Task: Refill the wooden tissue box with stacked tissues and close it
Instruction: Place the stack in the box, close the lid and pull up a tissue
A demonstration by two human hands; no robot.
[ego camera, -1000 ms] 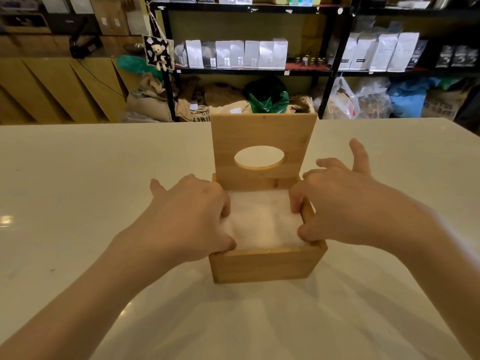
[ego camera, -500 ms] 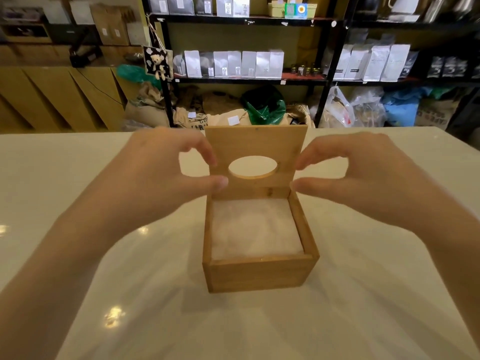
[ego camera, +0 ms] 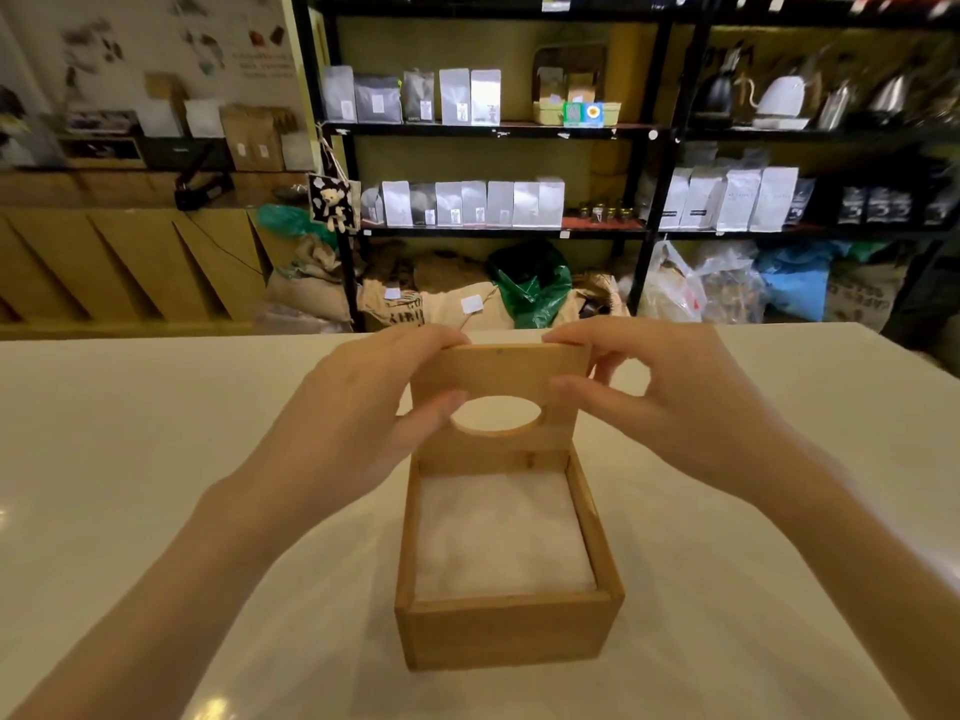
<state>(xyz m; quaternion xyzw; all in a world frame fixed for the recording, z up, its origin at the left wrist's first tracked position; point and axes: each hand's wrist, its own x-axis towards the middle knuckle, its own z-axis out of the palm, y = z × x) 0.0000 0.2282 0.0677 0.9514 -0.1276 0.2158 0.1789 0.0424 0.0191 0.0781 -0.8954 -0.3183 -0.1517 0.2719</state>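
The wooden tissue box (ego camera: 504, 634) stands on the white table in front of me, filled with a stack of white tissues (ego camera: 498, 537). Its hinged lid (ego camera: 506, 368), with an oval hole, stands upright at the back. My left hand (ego camera: 363, 413) pinches the lid's top left corner, thumb on the front face and fingers over the top edge. My right hand (ego camera: 660, 402) pinches the top right corner the same way.
The white table (ego camera: 156, 459) spreads wide on both sides of the box. Beyond its far edge stand black shelves (ego camera: 498, 129) with white bags and kettles, sacks on the floor and a wooden counter (ego camera: 124, 262) at the left.
Both hands rose from pressing the tissues inside the box to the upright lid, and now pinch its top corners. The view has tilted up.
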